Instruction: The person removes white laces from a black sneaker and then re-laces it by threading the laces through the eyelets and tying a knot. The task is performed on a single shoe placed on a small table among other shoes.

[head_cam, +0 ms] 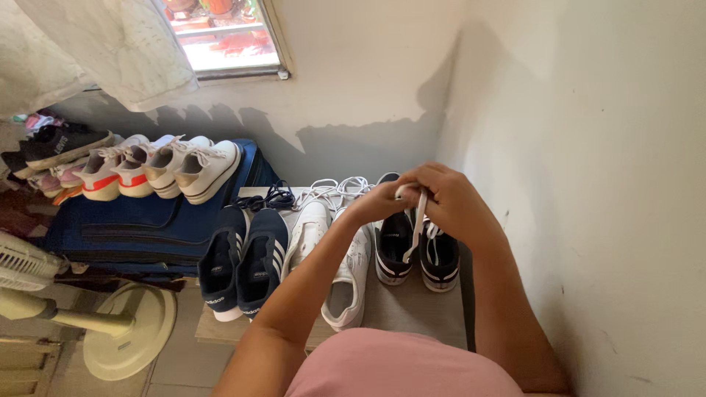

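Two hands are gripping a white shoelace (pixel 418 220) above a black sneaker pair (pixel 415 254) | left hand (pixel 382 202) and right hand (pixel 448 198) are closing fingers on the lace | white sneakers (pixel 331 257) and navy sneakers (pixel 246 261) are sitting alongside on a low bench (pixel 412 309) | blue suitcase (pixel 140 228) is carrying more shoes

Pale plaster walls (pixel 588 132) meet in a corner just beyond the hands. A sunlit window (pixel 224 37) with a light curtain (pixel 95 44) sits up to their left.

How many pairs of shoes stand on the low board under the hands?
3: a navy pair at left, a white pair in the middle, a black pair at right, partly hidden by the hands.
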